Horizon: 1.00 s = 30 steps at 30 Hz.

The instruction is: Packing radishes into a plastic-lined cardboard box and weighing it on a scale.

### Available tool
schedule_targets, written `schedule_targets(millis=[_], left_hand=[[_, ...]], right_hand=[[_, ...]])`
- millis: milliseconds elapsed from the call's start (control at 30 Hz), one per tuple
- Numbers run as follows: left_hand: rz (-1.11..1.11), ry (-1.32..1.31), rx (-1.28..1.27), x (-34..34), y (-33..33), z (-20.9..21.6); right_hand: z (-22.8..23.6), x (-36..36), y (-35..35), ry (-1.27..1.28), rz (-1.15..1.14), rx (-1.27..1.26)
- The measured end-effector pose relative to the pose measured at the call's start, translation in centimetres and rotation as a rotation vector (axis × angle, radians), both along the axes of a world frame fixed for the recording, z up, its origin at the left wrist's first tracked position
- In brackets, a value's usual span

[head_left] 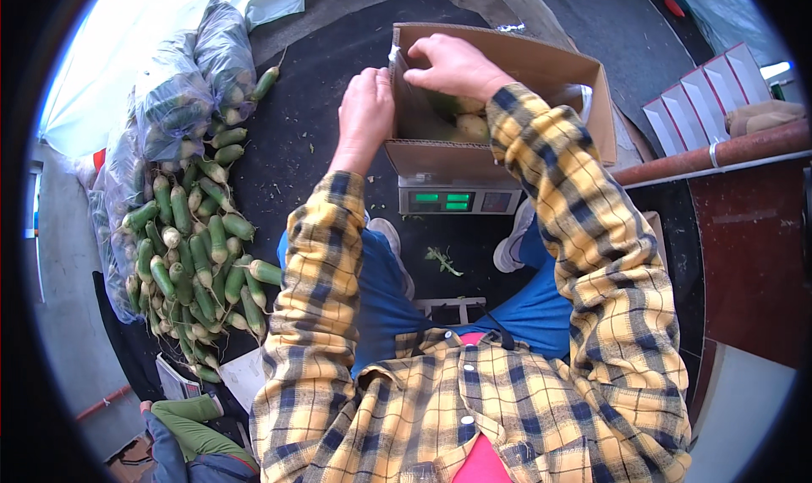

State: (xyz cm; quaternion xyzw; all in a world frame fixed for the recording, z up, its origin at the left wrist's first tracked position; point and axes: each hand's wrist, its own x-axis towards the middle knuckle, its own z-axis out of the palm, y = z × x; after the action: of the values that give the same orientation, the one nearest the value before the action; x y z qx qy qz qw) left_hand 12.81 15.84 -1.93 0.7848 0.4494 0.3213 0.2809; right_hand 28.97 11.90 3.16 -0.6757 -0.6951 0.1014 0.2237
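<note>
An open cardboard box (499, 157) stands on a scale (461, 200) with a lit green display, in front of me. Inside lie a few green-and-white radishes (471, 128), partly covered by the box walls and my right arm. My left hand (365, 115) is at the outside of the box's left wall, its fingers bent and closed at the edge. Over the left end of the box is my right hand (457, 67), thumb and forefinger apart, with nothing visible between them. A bit of clear plastic (394, 53) shows at the box's left corner.
To the left is a large pile of green radishes (199, 259), with filled clear plastic bags (173, 98) behind it. A reddish pipe (719, 151) runs at the right, near white-and-red panels (709, 94). Another person's green-clad leg (190, 428) shows at lower left.
</note>
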Motion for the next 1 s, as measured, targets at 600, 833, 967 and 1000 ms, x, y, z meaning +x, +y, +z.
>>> schedule_targets(millis=[600,833,967,1000], left_hand=[[0.008,0.335,0.525,1.7,-2.2,2.9],[-0.030,0.375,0.462,1.6,-2.1,3.7],[0.122,0.299,0.586,2.0,-2.1,4.0],[0.114,0.294,0.584,2.5,-2.5,4.5]], right_hand=[[-4.4,0.6,4.4,0.617,-0.544,0.216],[-2.8,0.8,5.6,1.731,-0.822,0.073],[-2.0,1.4,3.7,1.710,-0.726,-0.128],[-1.7,1.8,2.8,1.708,-0.734,-0.122]])
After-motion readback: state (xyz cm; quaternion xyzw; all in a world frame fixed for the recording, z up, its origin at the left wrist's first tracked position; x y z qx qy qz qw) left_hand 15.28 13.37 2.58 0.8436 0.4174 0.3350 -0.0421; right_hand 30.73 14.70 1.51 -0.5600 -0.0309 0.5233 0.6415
